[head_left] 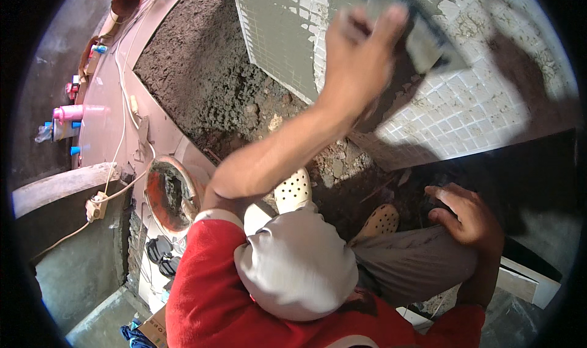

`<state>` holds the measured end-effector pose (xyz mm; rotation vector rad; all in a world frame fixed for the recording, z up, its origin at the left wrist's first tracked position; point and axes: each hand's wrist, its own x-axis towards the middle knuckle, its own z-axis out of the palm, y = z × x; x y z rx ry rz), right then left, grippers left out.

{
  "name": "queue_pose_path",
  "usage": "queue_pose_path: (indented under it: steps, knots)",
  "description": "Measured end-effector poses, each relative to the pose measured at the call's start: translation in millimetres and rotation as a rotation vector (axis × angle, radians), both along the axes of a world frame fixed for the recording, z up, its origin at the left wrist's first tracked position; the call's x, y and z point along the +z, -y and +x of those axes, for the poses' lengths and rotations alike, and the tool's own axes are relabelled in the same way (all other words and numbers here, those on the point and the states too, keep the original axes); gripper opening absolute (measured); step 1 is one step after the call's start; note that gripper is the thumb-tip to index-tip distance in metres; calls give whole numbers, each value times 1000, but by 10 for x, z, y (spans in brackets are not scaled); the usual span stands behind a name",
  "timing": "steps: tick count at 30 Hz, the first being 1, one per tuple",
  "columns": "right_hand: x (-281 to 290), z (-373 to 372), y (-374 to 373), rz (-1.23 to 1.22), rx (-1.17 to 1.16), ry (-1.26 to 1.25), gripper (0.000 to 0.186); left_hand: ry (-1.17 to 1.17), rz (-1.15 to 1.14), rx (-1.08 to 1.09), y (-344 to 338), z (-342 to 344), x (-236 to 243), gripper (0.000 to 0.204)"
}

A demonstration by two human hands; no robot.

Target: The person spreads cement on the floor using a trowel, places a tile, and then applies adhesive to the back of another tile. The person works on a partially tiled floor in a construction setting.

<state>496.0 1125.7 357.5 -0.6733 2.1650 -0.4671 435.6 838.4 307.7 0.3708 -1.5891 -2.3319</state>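
Observation:
My left hand [362, 60] grips a flat float [423, 45], blurred by motion, its dark-edged face against a surface of small white mosaic tiles [455, 115]. Grey paste [269, 24] coats the tiles on the left, and smears mark those on the right. My left arm reaches up and across from the red sleeve. Resting at my bent right knee, my right hand [465, 216] is empty, its fingers loosely apart. On my left stands an orange bucket [153, 192] with grey paste inside.
Rough dark mortar [195, 60] and rubble [333, 164] lie beside the tiles. A white cable [122, 79] with a socket block [96, 207] runs along the pinkish ledge [98, 137]. A scraper [142, 128], a clay-coloured pipe [126, 1] and a pink bottle [68, 114] are on the left.

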Motion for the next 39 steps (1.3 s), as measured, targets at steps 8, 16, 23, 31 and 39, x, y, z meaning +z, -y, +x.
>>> queue_pose_path:
  steps: [8,16,23,31,39]
  knots:
    - [-65,13,-61,-60,4,-87,44,-439,19,-289,676,129,702,32]
    - [-77,13,-12,-68,-5,-32,43,92,466,88,785,981,-1814,10]
    - [-118,-49,82,-42,-15,-9,43,237,565,-1,644,1414,-3191,16]
    - [-138,-77,85,-4,-19,17,44,298,496,66,527,1172,-3146,11]
    - [-83,-100,81,9,17,13,44,259,419,210,649,466,-1814,17]
